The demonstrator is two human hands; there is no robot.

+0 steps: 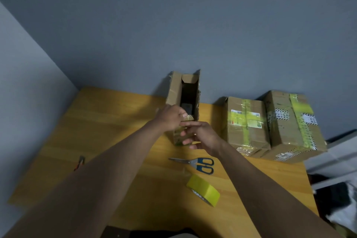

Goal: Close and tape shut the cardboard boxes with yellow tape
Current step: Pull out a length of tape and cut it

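We see a narrow, tall open cardboard box (174, 91) of plain brown corrugated board standing on the wooden table (108, 121), its long side flaps raised and a short tongue flap folded at its far end, with a dark flat thing lying deep inside. Our left hand (170, 117) curls over the near end of this box, thumb and fingers pinching the near flap, where a glossy strip of yellow tape (178, 137) runs down the front face. Our right hand (201, 136) lies just below the left, its fingers bent against that same front face and touching the tape; whether it grips or only presses, we cannot tell.

To the right of the open box, two sealed boxes (276, 127) lie side by side, touching, blocky and crinkled, each banded with yellow tape and bearing printed labels. Nearer to us than the open box lie scissors (195, 164) with bright metal blades and blue-rimmed loop handles, and nearer still the tape roll (203, 190), a matte yellow ring lying tilted. Well to the left of the open box, a slim cutter (79, 162) with an orange stripe rests on the smooth, honey-coloured wood.
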